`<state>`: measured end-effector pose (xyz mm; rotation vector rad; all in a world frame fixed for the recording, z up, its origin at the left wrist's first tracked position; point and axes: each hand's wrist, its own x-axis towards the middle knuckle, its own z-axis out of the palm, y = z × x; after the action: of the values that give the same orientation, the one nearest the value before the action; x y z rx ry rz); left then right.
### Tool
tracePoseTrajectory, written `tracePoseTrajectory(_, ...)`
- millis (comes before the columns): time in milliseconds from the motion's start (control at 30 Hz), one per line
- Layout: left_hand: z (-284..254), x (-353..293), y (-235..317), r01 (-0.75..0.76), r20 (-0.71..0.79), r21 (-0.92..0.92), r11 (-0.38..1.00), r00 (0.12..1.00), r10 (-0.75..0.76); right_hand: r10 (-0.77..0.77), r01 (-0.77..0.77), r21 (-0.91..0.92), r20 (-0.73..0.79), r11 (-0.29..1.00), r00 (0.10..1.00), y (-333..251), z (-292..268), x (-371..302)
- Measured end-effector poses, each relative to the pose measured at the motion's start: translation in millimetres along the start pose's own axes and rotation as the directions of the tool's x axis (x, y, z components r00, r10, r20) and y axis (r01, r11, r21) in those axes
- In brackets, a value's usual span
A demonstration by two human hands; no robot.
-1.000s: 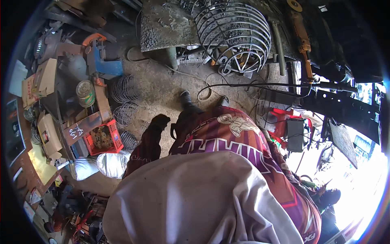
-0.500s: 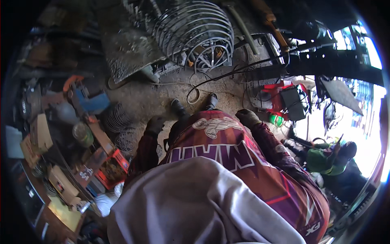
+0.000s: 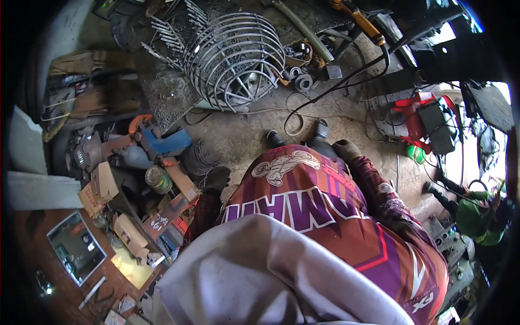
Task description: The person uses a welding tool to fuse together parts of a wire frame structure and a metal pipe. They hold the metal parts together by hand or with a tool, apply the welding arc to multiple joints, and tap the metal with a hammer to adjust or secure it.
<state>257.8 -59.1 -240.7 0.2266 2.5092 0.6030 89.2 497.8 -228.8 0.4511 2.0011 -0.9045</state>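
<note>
My right hand (image 3: 347,150), in a greyish work glove, hangs beside my hip at the hem of my maroon shirt. My left hand (image 3: 218,180), in a dark glove, hangs low on the other side, close to stacked wire coils (image 3: 199,158). Neither hand visibly holds anything; shadow and the angle hide the fingers. Ahead of me, a rounded cage of bent metal rings (image 3: 234,59) lies on a dirty metal worktable (image 3: 162,89). Several short ribbed rods (image 3: 169,35) lie beside it.
An orange power tool (image 3: 364,24) trails a black cable over the floor. A blue and orange machine (image 3: 165,142) and cardboard boxes (image 3: 130,236) crowd the left. At right are a grey box (image 3: 436,128) on a red stand (image 3: 414,111) and a person in green (image 3: 476,219).
My view has turned leftward, so the cage, blue machine and red stand sit differently in it. My left hand has drawn back nearer my body. My right hand still hangs at my side.
</note>
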Motion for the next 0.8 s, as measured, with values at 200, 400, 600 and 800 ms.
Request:
tracePoseTrajectory(200,-43.5,65.1,138.3,0.224,-0.061,-0.474,0.851,0.956,-0.286,0.034,-0.042,0.068,0.103,0.997,0.994,22.7,-46.3,28.6)
tracePoseTrajectory(400,-39.1,82.9,229.0,0.366,0.011,-0.423,0.829,0.917,-0.399,0.021,-0.039,0.095,0.185,0.995,0.982,49.9,-98.6,65.2)
tracePoseTrajectory(600,1.1,43.0,233.2,0.483,0.062,-0.515,0.708,0.845,-0.532,-0.063,0.070,-0.037,0.170,0.997,0.983,67.3,-130.4,95.0)
tracePoseTrajectory(800,49.1,0.7,200.6,0.060,-0.129,0.180,0.982,0.991,-0.037,-0.156,0.192,-0.173,0.206,0.966,0.966,55.9,-124.8,103.6)
